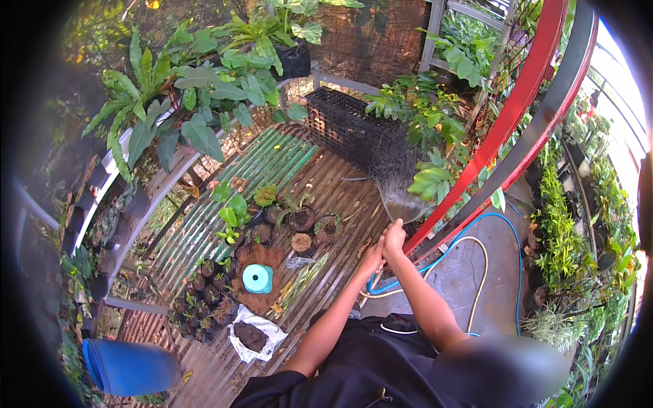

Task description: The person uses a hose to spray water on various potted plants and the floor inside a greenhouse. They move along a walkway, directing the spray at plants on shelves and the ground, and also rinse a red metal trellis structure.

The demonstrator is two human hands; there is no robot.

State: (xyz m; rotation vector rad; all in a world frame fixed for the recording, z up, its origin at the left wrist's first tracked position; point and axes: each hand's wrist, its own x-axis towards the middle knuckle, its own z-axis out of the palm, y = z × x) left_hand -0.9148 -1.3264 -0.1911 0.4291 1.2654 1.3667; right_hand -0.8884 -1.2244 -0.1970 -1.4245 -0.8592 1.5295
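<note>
Both my hands are together in front of me, right of the slatted table. My right hand [395,237] is closed at the outlet of a blue hose [519,270], and a fan of water [400,196] sprays away from its fingertips. My left hand [372,259] grips just below it, where the hose rises from the floor; the fingers hide the hose end. The spray passes over the table's far right edge, toward a leafy plant [433,178] and a black plastic crate [339,122].
Small potted plants [301,218] stand on the slatted table [334,188]. Nearby are a turquoise pot [264,279], upside down on brown soil, and an open white bag of dark soil [237,326]. A blue barrel [135,366] lies lower left. Red metal posts [479,163] rise at right.
</note>
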